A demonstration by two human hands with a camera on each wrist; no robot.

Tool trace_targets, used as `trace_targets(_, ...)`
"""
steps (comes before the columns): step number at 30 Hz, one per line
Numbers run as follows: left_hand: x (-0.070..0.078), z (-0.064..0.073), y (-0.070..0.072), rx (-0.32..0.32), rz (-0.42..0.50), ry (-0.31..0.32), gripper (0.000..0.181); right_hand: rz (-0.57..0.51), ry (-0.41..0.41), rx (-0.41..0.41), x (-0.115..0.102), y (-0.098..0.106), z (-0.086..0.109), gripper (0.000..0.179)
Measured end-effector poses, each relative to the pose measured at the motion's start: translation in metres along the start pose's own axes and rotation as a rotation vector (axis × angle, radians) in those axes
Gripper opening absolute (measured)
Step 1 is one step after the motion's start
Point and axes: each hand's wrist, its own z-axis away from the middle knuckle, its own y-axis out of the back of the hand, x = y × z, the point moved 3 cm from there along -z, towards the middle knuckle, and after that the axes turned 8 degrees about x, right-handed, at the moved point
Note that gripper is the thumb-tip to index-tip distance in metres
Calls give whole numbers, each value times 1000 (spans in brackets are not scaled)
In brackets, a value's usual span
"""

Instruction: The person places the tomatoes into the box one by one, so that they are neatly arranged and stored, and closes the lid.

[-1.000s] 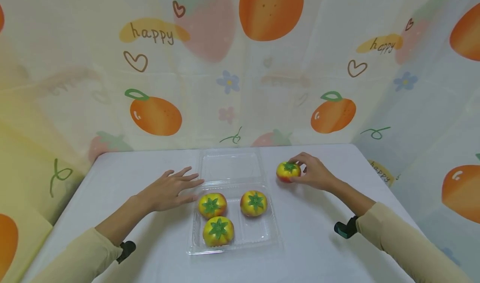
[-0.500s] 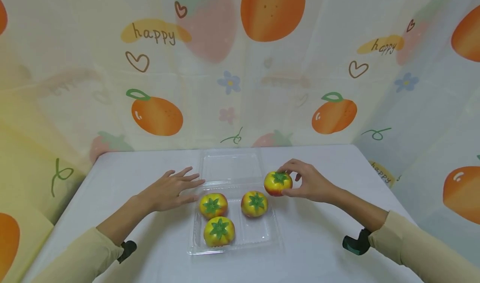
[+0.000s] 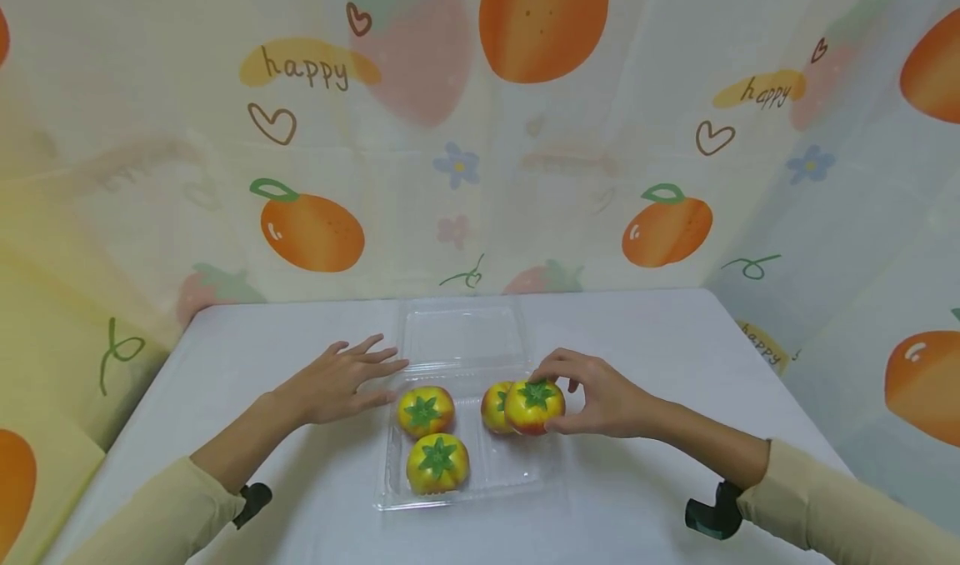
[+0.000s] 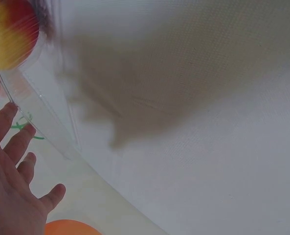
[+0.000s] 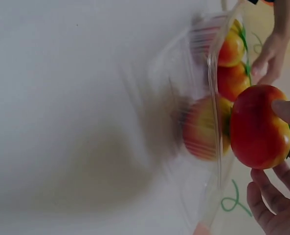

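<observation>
A clear plastic clamshell tray (image 3: 517, 475) lies open on the white table, its lid (image 3: 462, 333) folded back. Three yellow-red tomatoes with green stems sit in it: one at back left (image 3: 424, 411), one at front left (image 3: 437, 462), one at back right (image 3: 494, 407). My right hand (image 3: 592, 398) grips a fourth tomato (image 3: 534, 406) over the tray's right side, just in front of the back-right one; in the right wrist view that tomato (image 5: 258, 127) hangs beside the tray wall (image 5: 214, 98). My left hand (image 3: 341, 380) rests flat, fingers spread, against the tray's left rear corner (image 4: 17, 110).
The white table (image 3: 645, 482) ends against a fruit-printed curtain (image 3: 480, 132) at the back and both sides. Bare tabletop lies to the left, right and front of the tray.
My right hand has carried the tomato from the table at the right rear leftward and toward me, to above the tray's right side. The left hand has stayed still.
</observation>
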Motion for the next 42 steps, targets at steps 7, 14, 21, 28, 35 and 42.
trace_targets(7, 0, 0, 0, 6, -7, -9, 52, -15, -30, -64, -7, -13, 4, 43)
trace_targets(14, 0, -1, 1, 10, -2, -5, 52, -39, -61, -108, -7, -24, 6, 41)
trace_targets(21, -1, -1, -1, 4, -8, -2, 52, 11, -41, -149, -5, -34, 10, 41)
trace_targets(28, -3, 0, -2, 6, -13, -6, 53, 105, -19, -168, -6, -38, 13, 44)
trace_targets(35, -3, 0, -3, 6, -13, -11, 53, 129, 10, -172, -7, -41, 13, 46)
trace_targets(42, -3, 0, -2, 15, -4, -19, 53, 214, 55, -166, -6, -45, 14, 51)
